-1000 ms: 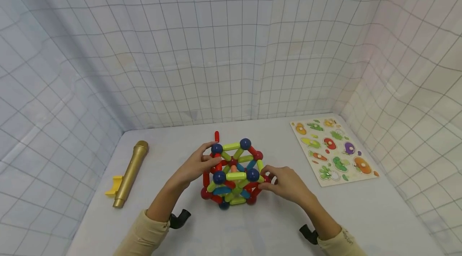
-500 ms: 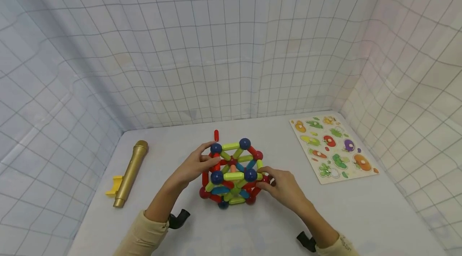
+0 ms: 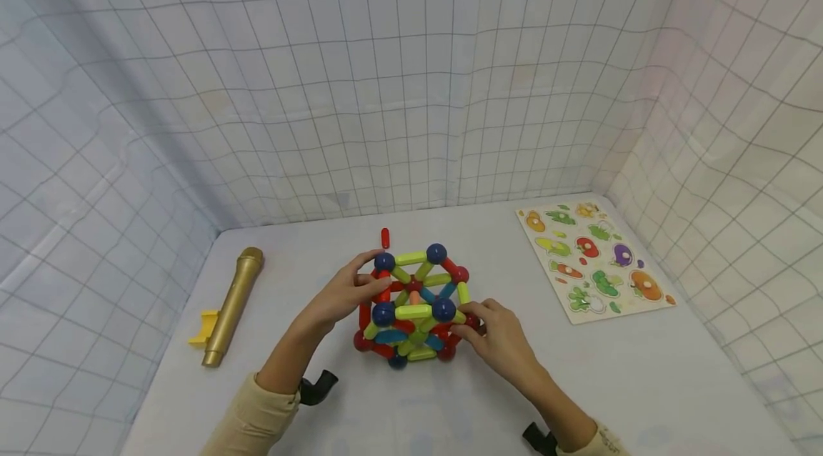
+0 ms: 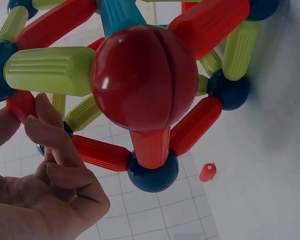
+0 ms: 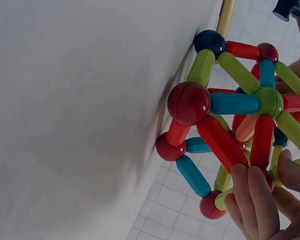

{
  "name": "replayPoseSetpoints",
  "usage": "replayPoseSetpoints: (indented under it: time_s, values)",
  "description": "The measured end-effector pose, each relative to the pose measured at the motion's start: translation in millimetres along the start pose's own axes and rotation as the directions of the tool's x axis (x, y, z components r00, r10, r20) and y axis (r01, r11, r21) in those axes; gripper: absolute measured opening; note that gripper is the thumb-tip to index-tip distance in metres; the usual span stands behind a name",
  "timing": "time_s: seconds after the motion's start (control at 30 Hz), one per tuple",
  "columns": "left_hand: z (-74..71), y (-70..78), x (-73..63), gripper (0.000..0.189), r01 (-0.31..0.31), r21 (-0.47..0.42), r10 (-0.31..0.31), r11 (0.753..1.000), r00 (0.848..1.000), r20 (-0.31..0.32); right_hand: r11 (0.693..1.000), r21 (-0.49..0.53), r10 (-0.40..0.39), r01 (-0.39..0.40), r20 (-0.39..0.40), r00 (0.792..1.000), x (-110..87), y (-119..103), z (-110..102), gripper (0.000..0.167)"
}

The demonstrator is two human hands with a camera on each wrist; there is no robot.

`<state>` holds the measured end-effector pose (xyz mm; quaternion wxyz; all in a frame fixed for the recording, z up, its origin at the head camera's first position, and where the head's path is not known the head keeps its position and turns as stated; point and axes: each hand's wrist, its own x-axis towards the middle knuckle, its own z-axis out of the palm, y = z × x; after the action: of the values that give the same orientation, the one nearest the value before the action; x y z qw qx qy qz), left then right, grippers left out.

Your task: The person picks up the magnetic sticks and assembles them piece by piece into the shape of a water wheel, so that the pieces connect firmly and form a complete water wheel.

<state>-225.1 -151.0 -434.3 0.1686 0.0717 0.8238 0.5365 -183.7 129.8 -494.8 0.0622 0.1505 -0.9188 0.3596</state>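
A framework of magnetic rods and balls stands on the white table, built of red, lime and blue rods joined by dark blue, red and green balls. My left hand pinches a red rod at its upper left, between two dark blue balls. On the opposite side, my right hand grips the corner around a red ball, which its fingers partly hide. A large red ball fills the middle of the left wrist view. One loose red rod lies behind the framework.
A gold toy microphone with a yellow piece beside it lies at the left. At the right lies a vegetable puzzle board. White gridded curtains enclose the table's back and sides.
My right hand has shifted slightly left, its fingers closer in on the framework's right corner. The framework has moved a touch left; my left hand keeps its hold.
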Motion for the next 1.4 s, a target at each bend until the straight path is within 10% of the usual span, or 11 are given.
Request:
replayPoseSetpoints:
  time_s: [0.93, 1.13, 1.23, 1.4]
  values:
    - [-7.9, -1.3, 3.1, 0.070, 0.013, 0.033, -0.013, 0.999, 1.000, -0.001, 0.997, 0.060, 0.050, -0.053, 0.045, 0.998, -0.2, 4.0, -3.9, 0.041]
    - [-34.5, -13.5, 34.6, 0.049, 0.021, 0.154, -0.004, 0.988, 0.994, -0.109, 0.999, 0.031, 0.023, -0.024, 0.040, 0.999, -7.6, 7.7, -2.4, 0.030]
    - [-44.3, -24.4, 77.0, 0.038, 0.065, 0.341, 0.016, 0.938, 0.973, -0.231, 0.999, 0.045, 0.016, -0.017, 0.030, 0.999, -7.6, 10.4, -1.1, 0.028]
    - [-39.5, -44.2, 147.9, 0.039, 0.127, 0.638, 0.017, 0.760, 0.977, -0.214, 0.997, 0.080, 0.001, -0.002, 0.012, 1.000, -7.6, 13.0, 3.0, 0.027]
